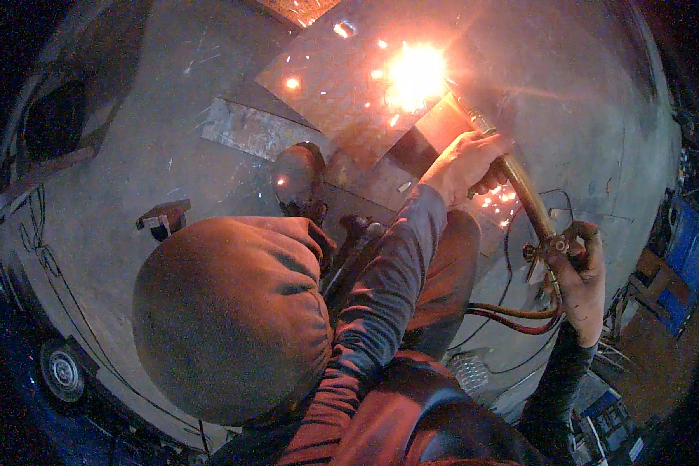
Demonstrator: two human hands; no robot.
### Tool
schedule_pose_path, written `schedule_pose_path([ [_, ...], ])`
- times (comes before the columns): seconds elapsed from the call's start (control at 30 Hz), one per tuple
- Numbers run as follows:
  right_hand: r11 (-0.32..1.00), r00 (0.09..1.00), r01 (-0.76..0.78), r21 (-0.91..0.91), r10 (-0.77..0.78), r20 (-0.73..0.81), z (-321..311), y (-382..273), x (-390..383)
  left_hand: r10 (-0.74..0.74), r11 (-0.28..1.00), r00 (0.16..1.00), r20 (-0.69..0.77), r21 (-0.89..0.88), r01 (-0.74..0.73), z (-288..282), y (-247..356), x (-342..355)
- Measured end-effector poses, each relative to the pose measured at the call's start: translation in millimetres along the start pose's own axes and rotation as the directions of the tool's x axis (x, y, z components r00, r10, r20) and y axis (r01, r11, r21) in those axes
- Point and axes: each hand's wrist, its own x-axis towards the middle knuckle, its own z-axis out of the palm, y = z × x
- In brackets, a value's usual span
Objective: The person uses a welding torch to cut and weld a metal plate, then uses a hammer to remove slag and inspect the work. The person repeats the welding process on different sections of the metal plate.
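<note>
A brass cutting torch (526, 190) runs diagonally toward an intense glare with scattered sparks over a metal plate (326, 85), hiding the tip. My left hand (470, 159) is closed round the torch's tube. My right hand (579, 283) grips its lower end at the valve knobs (555, 247), where hoses (509, 314) curve away. A squared metal piece (435, 124), lit orange, lies beneath the torch, and a long flat strip (241, 128) lies to the left.
My bent knee (221, 318) fills the lower left, with a boot (299, 175) beyond it. A small dark metal piece (163, 217) lies on the concrete floor (132, 140). A wheel (62, 371) stands at lower left, loose cables along the left, and blue items (676, 272) at right.
</note>
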Motion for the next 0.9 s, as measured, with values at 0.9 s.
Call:
schedule_pose_path([
  [0.9,1.0,1.0,0.012,0.007,-0.012,0.025,-5.2,6.6,5.2,0.048,0.999,0.999,-0.015,-0.006,-0.049,2.0,-9.4,12.0],
])
